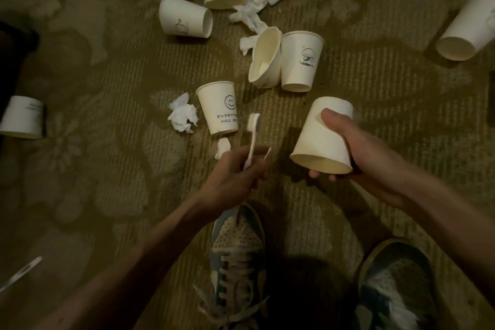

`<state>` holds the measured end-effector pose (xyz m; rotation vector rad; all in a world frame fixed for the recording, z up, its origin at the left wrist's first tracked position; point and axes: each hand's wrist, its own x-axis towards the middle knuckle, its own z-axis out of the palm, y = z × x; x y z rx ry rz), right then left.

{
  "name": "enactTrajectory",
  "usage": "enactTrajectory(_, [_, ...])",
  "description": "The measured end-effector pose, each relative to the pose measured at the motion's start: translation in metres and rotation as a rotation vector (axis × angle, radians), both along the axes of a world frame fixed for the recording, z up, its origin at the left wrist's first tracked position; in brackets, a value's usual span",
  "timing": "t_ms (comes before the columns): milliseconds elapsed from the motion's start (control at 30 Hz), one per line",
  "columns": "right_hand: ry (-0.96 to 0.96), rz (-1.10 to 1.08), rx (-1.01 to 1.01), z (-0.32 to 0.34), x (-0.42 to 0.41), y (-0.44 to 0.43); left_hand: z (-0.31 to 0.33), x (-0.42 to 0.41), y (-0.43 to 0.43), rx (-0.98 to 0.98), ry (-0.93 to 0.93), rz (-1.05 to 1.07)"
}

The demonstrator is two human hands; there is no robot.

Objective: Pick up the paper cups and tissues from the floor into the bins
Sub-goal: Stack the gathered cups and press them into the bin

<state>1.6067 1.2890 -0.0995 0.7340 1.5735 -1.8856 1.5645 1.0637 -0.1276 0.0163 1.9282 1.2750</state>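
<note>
Right hand [369, 153] is wrapped round a plain paper cup [322, 136], held up just right of the smiley cup [218, 107] lying on the carpet [107, 169]. Left hand [235, 174] grips a white toothbrush [251, 139] just in front of that smiley cup. 1 crumpled tissue [183, 115] sits right beside it, on its left.

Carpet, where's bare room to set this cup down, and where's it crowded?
Bare carpet lies between the left-edge cup and the crumpled tissue, and again between the far-right cup and the right shoe. Crowded: from the smiley cup up to the top edge.
</note>
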Motion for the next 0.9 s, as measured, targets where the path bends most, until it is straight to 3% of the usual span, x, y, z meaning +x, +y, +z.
enactTrajectory(200, [-0.016,0.057,-0.020,0.002,-0.002,-0.019,0.017,0.004,-0.034,0.070,-0.212,0.233])
enactTrajectory(367, [-0.027,0.077,-0.017,0.002,-0.005,-0.027,0.016,-0.005,-0.041,0.065,-0.359,0.621])
enactTrajectory(533, [-0.030,0.068,-0.009,0.002,-0.005,-0.032,0.000,-0.013,-0.044,-0.060,-0.254,0.740])
enactTrajectory(633, [-0.023,0.083,-0.017,0.002,-0.005,-0.033,-0.008,-0.014,-0.039,-0.032,-0.225,0.812])
enactTrajectory(900, [-0.034,0.083,-0.005,0.004,-0.005,-0.035,-0.037,-0.017,-0.034,-0.194,-0.006,0.660])
